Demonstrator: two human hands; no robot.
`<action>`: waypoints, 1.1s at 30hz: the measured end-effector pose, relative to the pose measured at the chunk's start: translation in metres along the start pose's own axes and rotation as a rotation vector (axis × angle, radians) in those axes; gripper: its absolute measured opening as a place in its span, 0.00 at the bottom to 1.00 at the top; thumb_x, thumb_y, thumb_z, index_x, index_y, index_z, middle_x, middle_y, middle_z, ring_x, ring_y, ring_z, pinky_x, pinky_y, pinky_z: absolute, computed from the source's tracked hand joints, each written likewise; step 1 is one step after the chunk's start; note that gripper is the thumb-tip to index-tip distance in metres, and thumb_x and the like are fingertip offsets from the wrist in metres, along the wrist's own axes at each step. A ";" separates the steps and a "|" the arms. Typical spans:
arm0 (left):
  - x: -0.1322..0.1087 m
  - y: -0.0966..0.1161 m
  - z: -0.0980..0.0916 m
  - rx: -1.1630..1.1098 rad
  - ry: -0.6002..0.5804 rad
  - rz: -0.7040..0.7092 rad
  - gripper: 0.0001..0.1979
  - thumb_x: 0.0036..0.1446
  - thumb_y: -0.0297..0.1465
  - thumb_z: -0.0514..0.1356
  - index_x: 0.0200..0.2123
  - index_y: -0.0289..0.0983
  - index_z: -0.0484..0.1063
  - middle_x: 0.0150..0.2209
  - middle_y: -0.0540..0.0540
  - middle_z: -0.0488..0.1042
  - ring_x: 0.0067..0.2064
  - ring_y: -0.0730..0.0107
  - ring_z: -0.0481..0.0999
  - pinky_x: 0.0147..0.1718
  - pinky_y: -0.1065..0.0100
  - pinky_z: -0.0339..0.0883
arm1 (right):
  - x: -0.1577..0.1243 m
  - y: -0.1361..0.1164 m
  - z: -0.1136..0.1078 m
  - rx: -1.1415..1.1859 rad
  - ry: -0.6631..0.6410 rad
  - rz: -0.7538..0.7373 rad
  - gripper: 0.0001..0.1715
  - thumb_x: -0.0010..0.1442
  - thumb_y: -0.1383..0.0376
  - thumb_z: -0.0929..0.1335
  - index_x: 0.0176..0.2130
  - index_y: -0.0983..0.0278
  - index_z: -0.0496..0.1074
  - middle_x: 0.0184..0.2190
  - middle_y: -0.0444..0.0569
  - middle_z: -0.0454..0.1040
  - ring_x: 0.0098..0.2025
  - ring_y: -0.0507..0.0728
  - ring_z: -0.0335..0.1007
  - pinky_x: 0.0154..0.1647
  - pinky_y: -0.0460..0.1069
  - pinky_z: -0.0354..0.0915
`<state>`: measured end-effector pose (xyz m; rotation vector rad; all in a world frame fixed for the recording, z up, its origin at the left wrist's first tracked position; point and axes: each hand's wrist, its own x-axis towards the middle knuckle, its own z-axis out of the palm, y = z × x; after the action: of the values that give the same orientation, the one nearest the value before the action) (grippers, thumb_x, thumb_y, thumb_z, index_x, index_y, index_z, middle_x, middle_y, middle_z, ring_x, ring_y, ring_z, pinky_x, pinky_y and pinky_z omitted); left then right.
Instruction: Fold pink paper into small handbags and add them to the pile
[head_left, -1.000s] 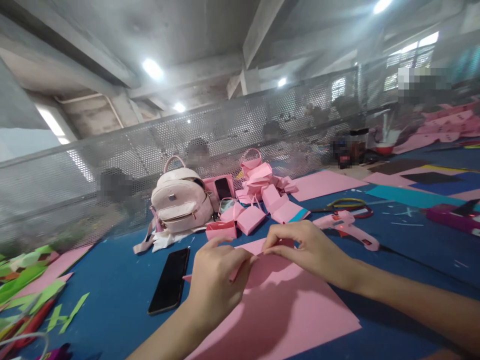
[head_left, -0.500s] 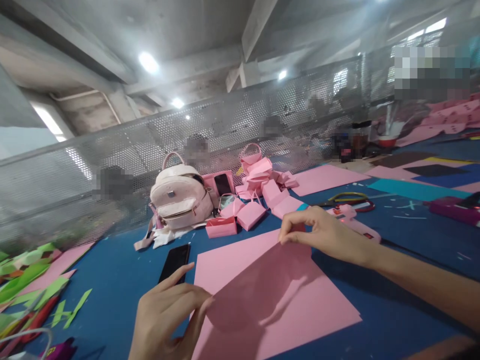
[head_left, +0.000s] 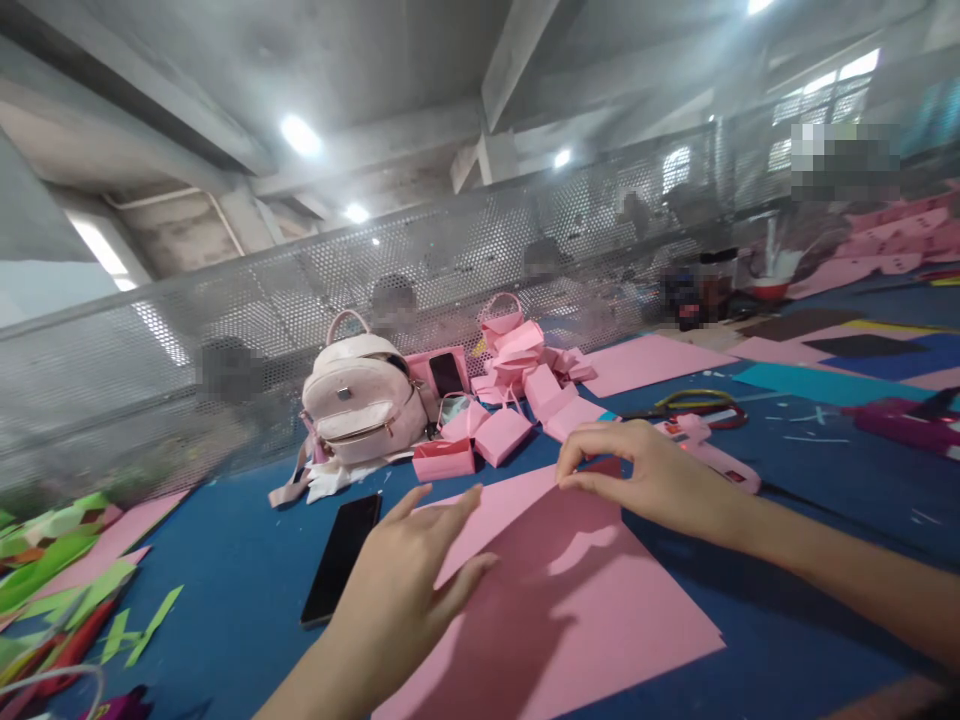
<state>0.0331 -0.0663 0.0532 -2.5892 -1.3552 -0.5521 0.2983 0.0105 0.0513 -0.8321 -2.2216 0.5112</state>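
A large pink paper sheet (head_left: 600, 630) lies on the blue table (head_left: 232, 570) in front of me. My right hand (head_left: 645, 470) pinches the sheet's far corner between thumb and fingers, holding that corner a little off the table. My left hand (head_left: 412, 590) rests on the sheet's left edge with its fingers stretched out and spread, pressing the paper down. A black phone (head_left: 341, 555) lies face up just left of my left hand.
A pink backpack (head_left: 360, 400) stands at the back by the mesh screen (head_left: 225, 340), beside several folded pink paper boxes (head_left: 502, 430). A pink glue gun (head_left: 712, 455) and scissors (head_left: 697, 405) lie behind my right hand. Green paper scraps (head_left: 67, 580) cover the left edge. More coloured sheets (head_left: 825, 385) lie at right.
My left hand let go of the paper, drew back toward me, then came forward again and now lies flat on the sheet's left edge. My right hand keeps its pinch on the far corner.
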 end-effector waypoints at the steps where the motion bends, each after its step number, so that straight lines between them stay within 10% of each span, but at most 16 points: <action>1: 0.005 0.004 0.004 0.010 -0.046 0.019 0.18 0.65 0.34 0.51 0.55 0.36 0.68 0.40 0.42 0.81 0.38 0.59 0.81 0.55 0.48 0.65 | 0.000 0.000 0.001 -0.033 0.000 -0.035 0.08 0.62 0.61 0.68 0.32 0.60 0.74 0.32 0.42 0.77 0.37 0.55 0.71 0.39 0.49 0.62; 10: 0.011 0.016 0.010 0.164 -0.151 -0.034 0.17 0.63 0.26 0.48 0.22 0.39 0.65 0.21 0.46 0.72 0.25 0.63 0.72 0.22 0.67 0.59 | -0.001 -0.016 0.009 -0.362 0.052 -0.373 0.13 0.67 0.63 0.64 0.34 0.62 0.75 0.31 0.46 0.77 0.36 0.56 0.70 0.39 0.52 0.58; 18: 0.008 0.019 0.007 0.067 -0.086 0.014 0.14 0.60 0.23 0.47 0.25 0.39 0.65 0.19 0.48 0.71 0.22 0.68 0.71 0.46 0.61 0.68 | 0.008 -0.037 0.031 -0.542 0.088 -0.550 0.16 0.68 0.70 0.61 0.35 0.63 0.75 0.28 0.46 0.77 0.36 0.56 0.67 0.38 0.52 0.54; 33: -0.032 -0.011 -0.012 0.057 -0.029 -0.078 0.17 0.64 0.26 0.45 0.25 0.40 0.66 0.19 0.49 0.70 0.23 0.66 0.72 0.35 0.64 0.69 | 0.025 0.013 -0.002 -0.401 0.114 -0.203 0.11 0.64 0.63 0.65 0.31 0.61 0.74 0.32 0.45 0.79 0.36 0.58 0.72 0.40 0.52 0.59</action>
<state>0.0039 -0.0881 0.0514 -2.5177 -1.4649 -0.4814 0.2919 0.0373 0.0572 -0.7977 -2.3013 -0.0829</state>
